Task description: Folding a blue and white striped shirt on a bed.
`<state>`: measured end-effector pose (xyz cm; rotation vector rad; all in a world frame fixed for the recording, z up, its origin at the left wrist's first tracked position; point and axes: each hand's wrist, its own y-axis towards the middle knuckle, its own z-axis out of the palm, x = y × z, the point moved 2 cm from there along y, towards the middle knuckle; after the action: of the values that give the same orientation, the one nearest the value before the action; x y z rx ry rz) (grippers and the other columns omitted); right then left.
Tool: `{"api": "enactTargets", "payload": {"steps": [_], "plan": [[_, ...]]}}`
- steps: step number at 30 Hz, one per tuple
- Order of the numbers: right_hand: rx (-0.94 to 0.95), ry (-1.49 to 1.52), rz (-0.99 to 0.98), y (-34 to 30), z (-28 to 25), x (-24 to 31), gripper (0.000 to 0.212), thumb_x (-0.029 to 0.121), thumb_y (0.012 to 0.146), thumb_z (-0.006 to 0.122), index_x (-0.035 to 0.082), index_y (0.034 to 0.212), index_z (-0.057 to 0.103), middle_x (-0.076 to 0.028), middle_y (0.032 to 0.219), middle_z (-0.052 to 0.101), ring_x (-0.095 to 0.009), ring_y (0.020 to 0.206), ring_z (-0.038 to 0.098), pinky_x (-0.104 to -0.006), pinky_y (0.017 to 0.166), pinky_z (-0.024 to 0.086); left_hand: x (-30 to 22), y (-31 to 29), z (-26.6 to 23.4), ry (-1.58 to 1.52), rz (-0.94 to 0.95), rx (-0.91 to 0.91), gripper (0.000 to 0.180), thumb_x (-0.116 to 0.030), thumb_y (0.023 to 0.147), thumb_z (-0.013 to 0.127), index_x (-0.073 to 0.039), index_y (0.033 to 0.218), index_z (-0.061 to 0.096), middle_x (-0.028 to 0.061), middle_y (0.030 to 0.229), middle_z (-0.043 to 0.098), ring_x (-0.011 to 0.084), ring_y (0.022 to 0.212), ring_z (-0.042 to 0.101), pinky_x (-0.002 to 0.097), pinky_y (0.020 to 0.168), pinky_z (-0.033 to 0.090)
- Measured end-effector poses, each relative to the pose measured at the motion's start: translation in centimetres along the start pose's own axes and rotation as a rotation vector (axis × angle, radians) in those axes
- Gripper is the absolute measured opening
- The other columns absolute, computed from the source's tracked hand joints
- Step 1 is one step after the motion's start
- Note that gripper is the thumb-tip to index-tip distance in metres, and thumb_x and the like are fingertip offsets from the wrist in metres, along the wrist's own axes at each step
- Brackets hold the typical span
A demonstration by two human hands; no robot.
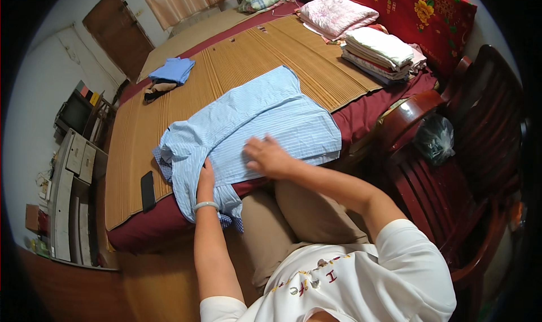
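Note:
A light blue striped shirt lies across the near edge of the bed, one side folded over lengthwise. My left hand, with a pale bangle at the wrist, reaches in at the shirt's near left part. Cloth covers its fingers, so I cannot see whether they grip. Over the middle of the shirt is my right hand, its fingers apart and holding nothing. Blue checked cloth shows at the shirt's left edge and again below it.
A brown mat covers the bed. Left of the shirt lies a black phone; beyond are folded blue clothes. Folded white linens and a pink quilt sit far right. A wooden chair holds a plastic bag.

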<state>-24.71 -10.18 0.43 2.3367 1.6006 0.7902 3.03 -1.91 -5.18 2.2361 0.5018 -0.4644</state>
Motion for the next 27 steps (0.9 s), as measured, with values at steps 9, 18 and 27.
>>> {"api": "enactTargets", "payload": {"steps": [9, 18, 27], "plan": [[0.083, -0.064, -0.082, 5.1, 2.6, -4.0, 0.063, 0.052, 0.093, 0.051, 0.008, 0.138, 0.053, -0.015, 0.148, 0.046, -0.034, 0.135, 0.044, -0.0494, 0.116, 0.027, -0.1, -0.2, 0.9, -0.078, 0.038, 0.025, 0.039, -0.028, 0.100, 0.051, 0.002, 0.122, 0.064, 0.0251, 0.126, 0.063, 0.0419, 0.118, 0.058, 0.0435, 0.102, 0.043], [-0.008, -0.409, 0.453, -2.7, -7.6, -18.9, 0.063, 0.048, 0.095, 0.045, 0.003, 0.140, 0.048, -0.018, 0.149, 0.045, -0.031, 0.140, 0.040, -0.0467, 0.116, 0.027, 0.0, 0.1, 0.4, -0.143, 0.023, -0.011, 0.044, -0.032, 0.101, 0.048, 0.003, 0.122, 0.063, 0.0246, 0.126, 0.063, 0.0400, 0.117, 0.059, 0.0400, 0.103, 0.044], [-0.249, -0.487, 0.326, -5.4, -8.8, -18.6, 0.046, 0.033, 0.092, 0.056, 0.000, 0.125, 0.061, -0.018, 0.131, 0.059, -0.032, 0.124, 0.054, -0.0472, 0.107, 0.037, -11.2, 0.1, 1.9, 0.390, -0.253, 0.249, 0.061, -0.048, 0.096, 0.049, -0.004, 0.138, 0.053, 0.0212, 0.147, 0.048, 0.0407, 0.135, 0.045, 0.0548, 0.109, 0.035]]}}
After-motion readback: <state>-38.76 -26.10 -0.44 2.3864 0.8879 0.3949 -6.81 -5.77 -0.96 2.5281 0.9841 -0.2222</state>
